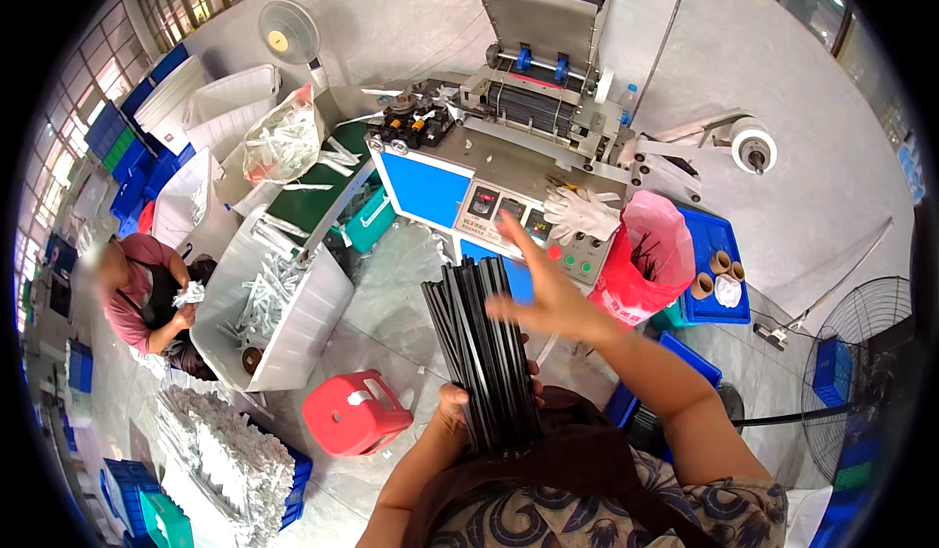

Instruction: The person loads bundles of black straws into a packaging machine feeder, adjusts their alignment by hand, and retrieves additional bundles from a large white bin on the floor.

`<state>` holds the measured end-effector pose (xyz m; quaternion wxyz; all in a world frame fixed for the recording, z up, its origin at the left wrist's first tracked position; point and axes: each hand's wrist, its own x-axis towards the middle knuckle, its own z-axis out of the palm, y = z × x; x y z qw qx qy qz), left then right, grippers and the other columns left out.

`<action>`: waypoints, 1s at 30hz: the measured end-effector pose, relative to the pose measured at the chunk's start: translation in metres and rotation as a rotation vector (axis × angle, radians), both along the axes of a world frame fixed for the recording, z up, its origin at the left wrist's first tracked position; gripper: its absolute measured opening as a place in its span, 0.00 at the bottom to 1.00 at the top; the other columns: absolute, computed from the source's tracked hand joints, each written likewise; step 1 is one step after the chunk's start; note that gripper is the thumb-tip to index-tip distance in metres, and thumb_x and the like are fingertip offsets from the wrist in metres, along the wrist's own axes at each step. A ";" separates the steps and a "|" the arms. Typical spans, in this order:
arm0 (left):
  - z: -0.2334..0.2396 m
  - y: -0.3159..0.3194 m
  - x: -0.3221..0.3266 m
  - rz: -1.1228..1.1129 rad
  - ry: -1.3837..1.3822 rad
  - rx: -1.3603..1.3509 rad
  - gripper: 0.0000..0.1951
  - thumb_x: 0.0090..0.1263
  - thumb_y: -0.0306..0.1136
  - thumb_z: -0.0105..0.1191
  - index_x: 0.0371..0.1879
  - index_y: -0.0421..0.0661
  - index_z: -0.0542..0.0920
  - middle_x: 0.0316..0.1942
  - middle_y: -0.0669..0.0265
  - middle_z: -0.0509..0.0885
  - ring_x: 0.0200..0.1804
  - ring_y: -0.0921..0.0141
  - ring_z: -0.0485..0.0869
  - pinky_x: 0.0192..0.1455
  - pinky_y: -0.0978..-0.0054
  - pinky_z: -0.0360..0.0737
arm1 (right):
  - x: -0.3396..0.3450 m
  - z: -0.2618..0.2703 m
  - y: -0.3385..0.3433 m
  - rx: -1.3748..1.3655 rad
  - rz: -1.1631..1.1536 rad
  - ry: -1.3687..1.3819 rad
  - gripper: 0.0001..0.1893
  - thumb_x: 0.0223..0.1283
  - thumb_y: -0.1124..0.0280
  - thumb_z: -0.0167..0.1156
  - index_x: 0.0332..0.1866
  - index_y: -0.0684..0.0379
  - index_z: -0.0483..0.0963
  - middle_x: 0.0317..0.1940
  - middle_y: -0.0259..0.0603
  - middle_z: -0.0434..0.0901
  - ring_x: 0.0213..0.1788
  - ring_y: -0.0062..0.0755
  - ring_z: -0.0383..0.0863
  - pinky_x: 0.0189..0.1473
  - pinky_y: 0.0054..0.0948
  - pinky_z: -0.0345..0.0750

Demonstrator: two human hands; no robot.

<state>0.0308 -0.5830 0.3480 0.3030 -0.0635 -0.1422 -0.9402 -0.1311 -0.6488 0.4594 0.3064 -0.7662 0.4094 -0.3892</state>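
Note:
A thick bundle of slim black rods rests against my apron, its far ends uneven and pointing toward the machine. Around the lower part of this bundle my left hand is closed, the thumb on one side and fingertips showing at the other. My right hand is slightly blurred above the bundle's upper right end, fingers spread and nothing in them. Beyond that hand lies the machine's control panel with buttons and small displays. More black rods lie in the machine's feed section.
White gloves lie on the machine's edge. A pink-red bag holds a few thin dark rods, beside a blue tray. A red stool stands left. A co-worker sits by a white bin. At right is a fan.

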 end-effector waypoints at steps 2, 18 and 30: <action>0.006 0.000 -0.008 -0.008 0.081 -0.014 0.52 0.33 0.42 0.59 0.63 0.39 0.49 0.58 0.48 0.62 0.57 0.52 0.67 0.61 0.51 0.61 | 0.001 0.006 -0.044 0.066 0.142 0.051 0.41 0.54 0.49 0.54 0.66 0.61 0.45 0.65 0.50 0.50 0.66 0.38 0.53 0.62 0.33 0.55; 0.002 0.033 0.007 0.066 0.025 0.107 0.50 0.35 0.48 0.59 0.61 0.38 0.53 0.54 0.47 0.67 0.55 0.51 0.69 0.60 0.51 0.62 | 0.045 -0.006 -0.057 0.826 0.650 0.068 0.42 0.55 0.34 0.18 0.63 0.56 0.56 0.62 0.39 0.59 0.65 0.30 0.54 0.65 0.27 0.49; -0.003 0.015 0.014 0.033 -0.022 0.064 0.51 0.37 0.43 0.59 0.64 0.43 0.48 0.53 0.49 0.67 0.52 0.53 0.72 0.57 0.53 0.67 | 0.047 -0.008 -0.063 0.479 0.554 0.221 0.23 0.60 0.49 0.45 0.52 0.53 0.71 0.45 0.45 0.76 0.49 0.35 0.73 0.52 0.26 0.66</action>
